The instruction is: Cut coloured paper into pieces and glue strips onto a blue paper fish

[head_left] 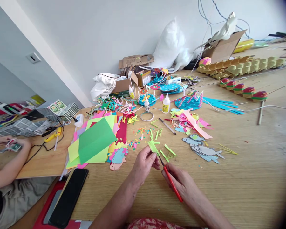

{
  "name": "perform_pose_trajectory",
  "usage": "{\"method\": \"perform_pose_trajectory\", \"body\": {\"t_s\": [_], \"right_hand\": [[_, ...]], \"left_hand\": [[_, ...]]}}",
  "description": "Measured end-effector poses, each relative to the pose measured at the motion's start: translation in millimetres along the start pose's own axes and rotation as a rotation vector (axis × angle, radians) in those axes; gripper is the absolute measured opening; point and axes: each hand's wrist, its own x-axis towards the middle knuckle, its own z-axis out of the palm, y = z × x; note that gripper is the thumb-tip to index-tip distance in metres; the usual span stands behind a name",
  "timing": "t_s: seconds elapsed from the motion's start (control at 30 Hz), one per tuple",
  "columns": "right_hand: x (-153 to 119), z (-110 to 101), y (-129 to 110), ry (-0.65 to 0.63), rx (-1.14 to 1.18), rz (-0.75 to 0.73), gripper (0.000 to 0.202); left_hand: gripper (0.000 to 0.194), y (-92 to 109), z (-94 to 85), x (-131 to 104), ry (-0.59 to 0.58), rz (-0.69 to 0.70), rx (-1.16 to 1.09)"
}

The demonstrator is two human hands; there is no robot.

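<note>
Between the fingers and thumb of my left hand is a light green paper strip, held above the table. My right hand grips red-handled scissors, whose dark blades reach up to the strip's lower right edge. Whether the blades are parted cannot be made out. Around the strip lie several cut light green pieces, some folded or narrow. A silver pen rests just behind them. Small coloured paper dots are scattered to the left of the strip.
Coloured paper sheets are stacked at left, with paper fish beside them. Grey fish cut-outs and paper scraps lie right. Behind stand a glue bottle and a tape roll. A phone lies front left, near another person's arm.
</note>
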Motion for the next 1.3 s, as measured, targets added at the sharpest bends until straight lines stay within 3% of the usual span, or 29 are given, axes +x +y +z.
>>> {"method": "perform_pose_trajectory", "body": {"t_s": [0.43, 1.3], "right_hand": [[-0.9, 0.7, -0.2, 0.033, 0.017, -0.003, 0.034], [-3.1, 0.0, 0.6, -0.025, 0.009, 0.013, 0.03]], "left_hand": [[0.022, -1.5, -0.4, -2.8, -0.047, 0.005, 0.009], [0.019, -1.7, -1.2, -4.3, -0.091, -0.005, -0.029]]}}
